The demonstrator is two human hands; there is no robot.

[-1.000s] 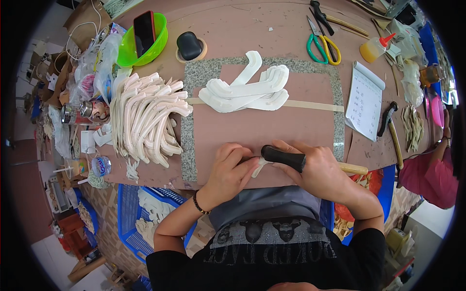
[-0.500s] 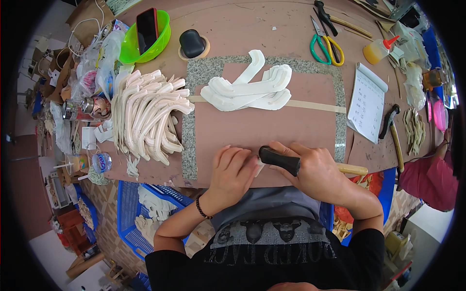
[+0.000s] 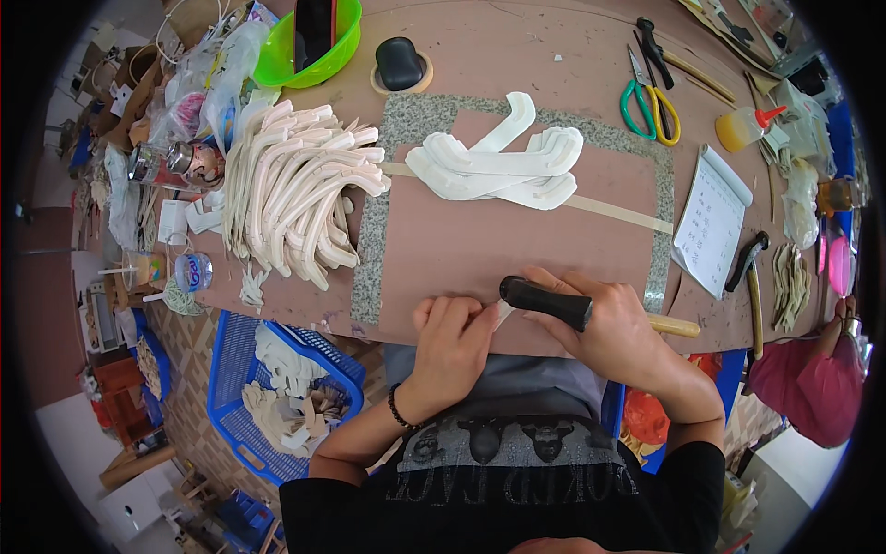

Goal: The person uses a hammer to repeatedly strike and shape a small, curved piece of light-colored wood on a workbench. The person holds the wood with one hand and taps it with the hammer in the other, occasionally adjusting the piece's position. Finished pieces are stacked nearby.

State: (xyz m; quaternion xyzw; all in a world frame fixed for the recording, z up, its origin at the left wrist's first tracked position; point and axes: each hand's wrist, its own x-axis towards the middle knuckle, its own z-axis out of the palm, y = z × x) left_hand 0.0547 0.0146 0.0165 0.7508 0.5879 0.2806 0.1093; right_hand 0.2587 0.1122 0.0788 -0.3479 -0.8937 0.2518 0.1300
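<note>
Gripping a black-handled tool point(image 3: 546, 302) in your right hand point(image 3: 614, 332), fingers wrapped tight around the handle, its working end pointing at your left hand point(image 3: 452, 346). Left hand lies flat, palm down, fingers pressing a small pale piece point(image 3: 499, 317) onto the brown board point(image 3: 517, 249); most of that piece is hidden under your fingers, so I can't tell its shape. Both hands sit at the near edge of the board, right in front of your torso.

Head view, all relative to the brown board:
- Granite slab point(image 3: 406, 125) shows as a speckled border under the board on its far, left and right sides.
- Stack of white curved pieces point(image 3: 498, 166) on the board's far half, resting across a thin pale strip point(image 3: 618, 210).
- Big pile of cream curved pieces point(image 3: 295, 189) just off the left edge.
- Blue basket point(image 3: 231, 388) with more pale offcuts, below the table, near-left of the board.
- Green bowl point(image 3: 309, 46) and a black round-topped object point(image 3: 400, 63), far-left.
- Green and yellow scissors point(image 3: 649, 102), far-right; a yellow glue bottle point(image 3: 746, 129) with a red tip further right.
- White notepad point(image 3: 712, 220) just right of the board, a hammer point(image 3: 749, 277) beyond it.
- Wooden stick point(image 3: 672, 325) at the near right, its end hidden behind your right hand.
</note>
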